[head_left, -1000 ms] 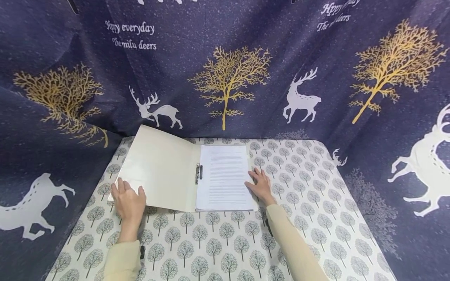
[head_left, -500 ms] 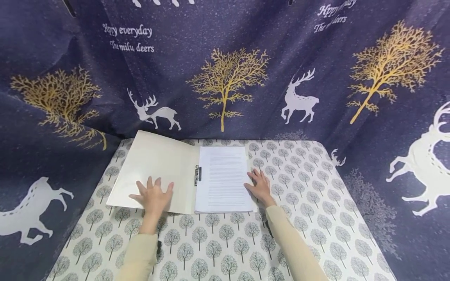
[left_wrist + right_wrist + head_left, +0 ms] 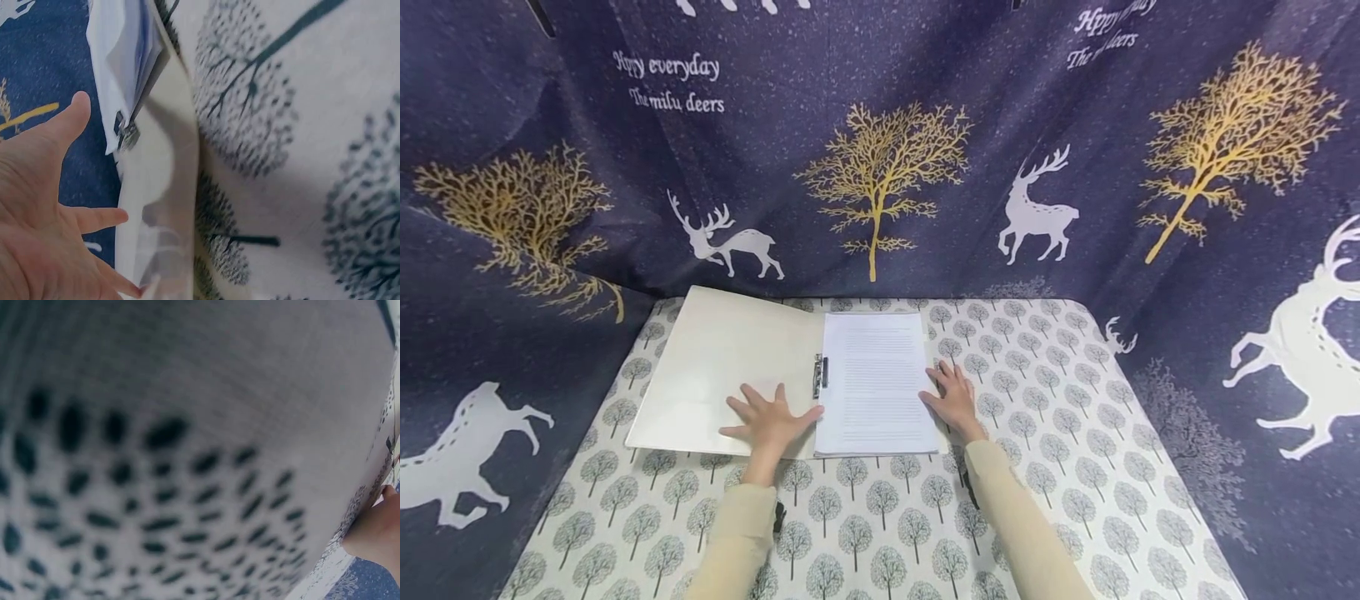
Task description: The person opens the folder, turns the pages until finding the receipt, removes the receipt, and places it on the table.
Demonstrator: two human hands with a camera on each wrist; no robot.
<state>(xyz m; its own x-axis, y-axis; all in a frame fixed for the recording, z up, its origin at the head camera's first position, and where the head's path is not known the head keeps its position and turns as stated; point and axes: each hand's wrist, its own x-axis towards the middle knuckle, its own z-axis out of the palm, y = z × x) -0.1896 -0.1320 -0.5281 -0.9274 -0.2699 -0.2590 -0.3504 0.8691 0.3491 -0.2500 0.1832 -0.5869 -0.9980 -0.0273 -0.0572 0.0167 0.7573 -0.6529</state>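
An opened cream file folder (image 3: 722, 350) lies on the table, its cover spread to the left. On its right side sits a stack of printed paper (image 3: 880, 383), beside a metal clip (image 3: 817, 377) at the spine. My left hand (image 3: 769, 423) is over the lower part of the cover, fingers spread, the thumb reaching to the left edge of the paper. The left wrist view shows the same left hand (image 3: 44, 212) with fingers splayed over the folder. My right hand (image 3: 953, 398) rests at the right edge of the paper, fingers extended.
A tree-print tablecloth (image 3: 880, 533) covers the table. Behind and at both sides hangs a dark blue cloth (image 3: 820, 167) with deer and gold trees. Tablecloth fills most of the right wrist view.
My left hand has moved from the folder cover's lower left corner rightward to the paper's left edge. The cover has settled lower. My right hand has stayed in place.
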